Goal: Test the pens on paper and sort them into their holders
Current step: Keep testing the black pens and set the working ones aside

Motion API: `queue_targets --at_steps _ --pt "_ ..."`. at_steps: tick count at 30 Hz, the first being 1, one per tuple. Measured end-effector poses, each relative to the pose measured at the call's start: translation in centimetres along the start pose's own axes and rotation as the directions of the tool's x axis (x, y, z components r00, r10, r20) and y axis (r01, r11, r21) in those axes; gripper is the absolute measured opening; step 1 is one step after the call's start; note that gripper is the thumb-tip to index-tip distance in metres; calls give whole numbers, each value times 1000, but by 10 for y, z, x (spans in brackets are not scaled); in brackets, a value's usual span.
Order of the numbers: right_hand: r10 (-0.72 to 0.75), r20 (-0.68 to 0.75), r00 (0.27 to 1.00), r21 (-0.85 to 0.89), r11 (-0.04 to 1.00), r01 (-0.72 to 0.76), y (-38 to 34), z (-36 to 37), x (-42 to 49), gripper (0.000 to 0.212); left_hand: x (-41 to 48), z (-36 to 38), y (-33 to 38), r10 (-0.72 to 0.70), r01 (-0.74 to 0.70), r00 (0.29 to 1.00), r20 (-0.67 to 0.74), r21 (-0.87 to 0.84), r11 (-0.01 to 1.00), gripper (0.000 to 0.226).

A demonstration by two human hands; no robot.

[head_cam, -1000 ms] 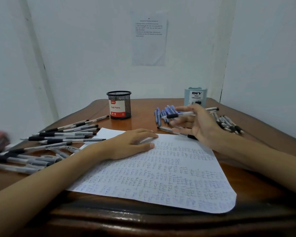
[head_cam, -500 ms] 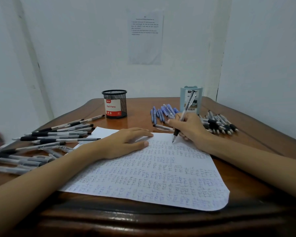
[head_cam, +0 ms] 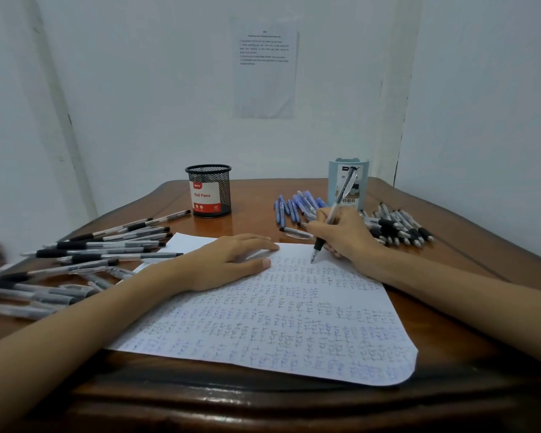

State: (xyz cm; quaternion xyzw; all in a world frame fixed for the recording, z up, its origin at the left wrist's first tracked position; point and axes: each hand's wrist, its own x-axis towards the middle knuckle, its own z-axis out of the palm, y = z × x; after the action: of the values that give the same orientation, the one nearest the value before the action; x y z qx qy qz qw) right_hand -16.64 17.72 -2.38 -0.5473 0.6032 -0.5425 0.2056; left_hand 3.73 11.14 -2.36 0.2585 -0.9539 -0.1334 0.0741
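Note:
My right hand [head_cam: 345,234] grips a clear pen with a black grip [head_cam: 333,214] upright, its tip touching the top of the white paper [head_cam: 263,323], which is covered in small scribbles. Flat on the paper's upper left lies my left hand [head_cam: 231,260], fingers straight. A black mesh holder [head_cam: 209,191] labelled "Ball Pens" stands at the back centre. Behind my right hand stands a light blue holder [head_cam: 350,182].
Several black-grip pens [head_cam: 91,248] lie spread over the table's left side. Blue pens [head_cam: 294,207] lie in a group behind the paper, and more black-grip pens [head_cam: 397,228] lie at the right. One pen [head_cam: 295,233] rests by the paper's top edge. Walls close in behind.
My right hand turned the pen from lying sideways in the fingers to a writing grip and lowered its tip onto the paper. My left hand stayed flat on the sheet.

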Motion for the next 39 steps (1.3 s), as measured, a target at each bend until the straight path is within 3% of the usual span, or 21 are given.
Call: queue_targets --at_steps 19,35,39 --pt "-11 -23 1000 -19 1000 10 2 0 1 33 2 0 -1 -12 12 1000 14 -2 1000 51" --pt "-63 -40 997 -53 997 61 2 1 1 27 1 0 0 -16 16 1000 11 -12 1000 59" --pt "-70 -64 995 -60 996 67 3 0 2 33 1 0 -1 -16 16 1000 13 -5 1000 57"
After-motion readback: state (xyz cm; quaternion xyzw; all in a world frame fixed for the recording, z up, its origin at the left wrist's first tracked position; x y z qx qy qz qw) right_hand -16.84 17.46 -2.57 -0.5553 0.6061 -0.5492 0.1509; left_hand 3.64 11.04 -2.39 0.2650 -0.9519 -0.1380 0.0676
